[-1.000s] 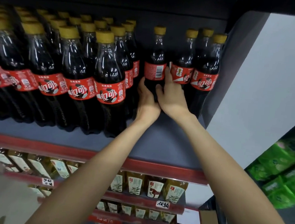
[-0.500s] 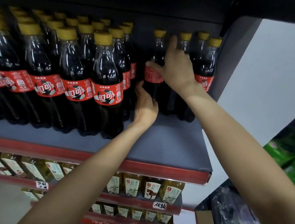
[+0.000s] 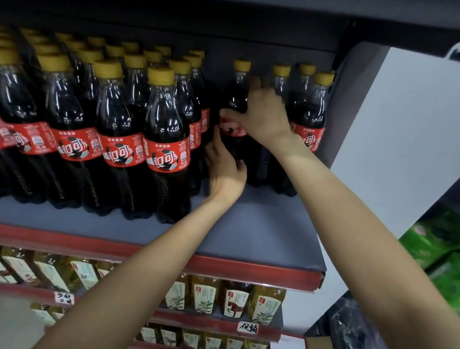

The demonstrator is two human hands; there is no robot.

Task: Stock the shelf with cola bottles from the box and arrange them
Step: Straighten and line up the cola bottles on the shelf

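Fingers of our right hand (image 3: 262,113) curl round the shoulder of 1 cola bottle (image 3: 236,102), the thumb stretched left across its red label and the index finger reaching up toward the neck. Our left hand (image 3: 225,171) sits lower on that same bottle, fingers pointing up along its left side and the thumb hooked round the right of its dark lower body, so we have it wrapped from both sides. Both forearms rise from below and converge on it, the right one coming in steeply from the lower right. The bottle stands upright at the back of the grey shelf (image 3: 260,232), just right of the packed rows of cola bottles (image 3: 116,125) and just left of 3 other bottles (image 3: 310,117) by the shelf's end wall.
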